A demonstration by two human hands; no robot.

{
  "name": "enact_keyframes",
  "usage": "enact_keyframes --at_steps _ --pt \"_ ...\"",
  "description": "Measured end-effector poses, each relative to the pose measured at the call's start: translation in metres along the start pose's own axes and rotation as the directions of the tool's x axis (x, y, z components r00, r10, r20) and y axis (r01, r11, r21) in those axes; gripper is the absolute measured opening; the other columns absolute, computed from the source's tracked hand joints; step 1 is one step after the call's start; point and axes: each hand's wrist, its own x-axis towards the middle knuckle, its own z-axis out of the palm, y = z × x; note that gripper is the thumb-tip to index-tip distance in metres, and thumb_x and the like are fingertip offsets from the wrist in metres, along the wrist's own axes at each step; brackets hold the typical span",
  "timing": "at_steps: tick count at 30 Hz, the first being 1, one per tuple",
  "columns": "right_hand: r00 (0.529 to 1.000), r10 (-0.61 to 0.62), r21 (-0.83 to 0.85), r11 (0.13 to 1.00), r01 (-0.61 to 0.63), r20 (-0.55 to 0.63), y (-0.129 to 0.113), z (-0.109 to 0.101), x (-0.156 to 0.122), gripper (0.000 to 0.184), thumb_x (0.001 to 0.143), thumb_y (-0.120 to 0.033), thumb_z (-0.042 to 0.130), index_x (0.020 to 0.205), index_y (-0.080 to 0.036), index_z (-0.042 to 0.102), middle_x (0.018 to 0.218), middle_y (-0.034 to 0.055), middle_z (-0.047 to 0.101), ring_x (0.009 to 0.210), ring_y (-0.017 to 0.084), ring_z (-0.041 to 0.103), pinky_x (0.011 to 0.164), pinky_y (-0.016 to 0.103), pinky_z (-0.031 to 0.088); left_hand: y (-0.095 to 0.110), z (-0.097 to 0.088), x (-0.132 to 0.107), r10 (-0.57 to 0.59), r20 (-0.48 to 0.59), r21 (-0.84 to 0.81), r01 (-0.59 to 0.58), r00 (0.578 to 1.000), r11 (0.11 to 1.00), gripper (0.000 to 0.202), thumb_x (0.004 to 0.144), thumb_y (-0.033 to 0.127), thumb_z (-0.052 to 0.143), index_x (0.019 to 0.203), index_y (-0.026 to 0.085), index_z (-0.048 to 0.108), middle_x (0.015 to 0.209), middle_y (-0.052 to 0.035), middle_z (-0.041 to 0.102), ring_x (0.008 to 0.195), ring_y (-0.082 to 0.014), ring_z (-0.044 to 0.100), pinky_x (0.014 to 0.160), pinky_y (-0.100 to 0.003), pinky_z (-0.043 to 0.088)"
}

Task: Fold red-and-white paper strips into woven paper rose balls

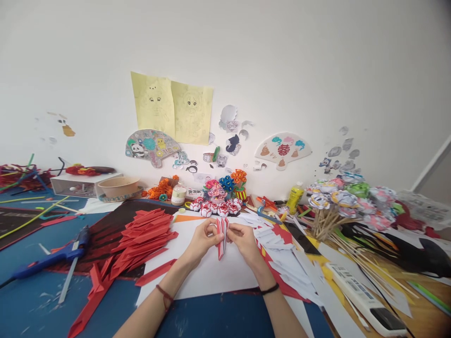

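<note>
Between my two hands a bundle of folded red and white paper strips (221, 238) stands nearly upright above a white sheet (200, 281). My left hand (205, 237) pinches its left side with thumb and fingers. The fingers of my right hand (243, 237) close on its right edge. To the left lies a heap of folded red paper strips (146, 234); to the right, a spread of folded white paper strips (278, 244). Just behind my hands sit several red and white paper flowers (214, 208).
A blue glue gun (52, 260) rests at the left. Paper flowers on sticks (338, 202) and a white power strip (362, 298) are on the right. A pink bowl (119, 186), a white jar (178, 195) and a yellow bottle (294, 199) stand along the wall.
</note>
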Motion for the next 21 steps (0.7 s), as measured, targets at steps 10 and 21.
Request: enact_keyframes --at_steps 10,21 --pt "0.998 0.033 -0.007 0.999 -0.032 0.055 -0.011 -0.001 -0.004 0.022 0.075 -0.029 0.063 0.058 -0.015 0.065 0.052 -0.0022 0.051 0.053 0.011 0.045 0.052 0.022 0.037 0.003 0.001 -0.001 0.014 0.096 -0.011 -0.013 0.995 1.0 0.044 0.07 0.037 0.079 0.101 0.016 0.055 0.064 0.0038 0.059 0.072 -0.0193 0.066 0.074 -0.032 0.049" --pt "0.998 0.039 -0.091 0.995 -0.043 -0.047 0.004 0.004 -0.002 0.018 0.068 -0.031 0.071 0.069 -0.014 0.072 0.062 0.0027 0.066 0.056 0.016 0.06 0.053 0.026 0.048 -0.002 -0.008 0.003 -0.039 -0.027 0.21 0.044 0.999 0.977 0.038 0.064 0.041 0.081 0.078 0.012 0.061 0.057 0.0049 0.05 0.055 -0.0091 0.046 0.054 -0.02 0.033"
